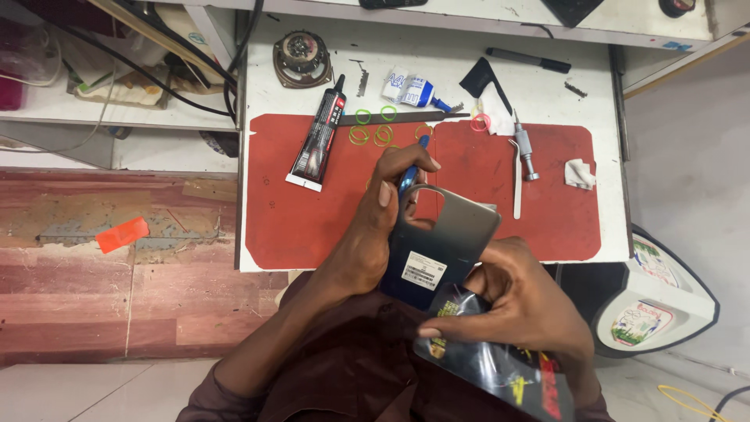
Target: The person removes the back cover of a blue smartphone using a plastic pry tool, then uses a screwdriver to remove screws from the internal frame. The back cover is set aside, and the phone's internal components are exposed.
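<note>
head view, looking down: the left hand (pixel 375 227) is gripping a blue-handled tool (pixel 412 170), fingers curled shut around it, its tip against the top edge of a grey phone back cover (pixel 457 230). the right hand (pixel 523 301) is pinching the cover's lower edge together with a glossy black packet (pixel 500 367), above a red mat (pixel 301 211). a black glue tube (pixel 319 137) is lying on the mat.

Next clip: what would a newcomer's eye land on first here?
Centre frame, the left hand works a blue tool along a grey phone back cover, gripped with a glossy black packet by the right hand. Behind lies a red mat with a black glue tube.
</note>
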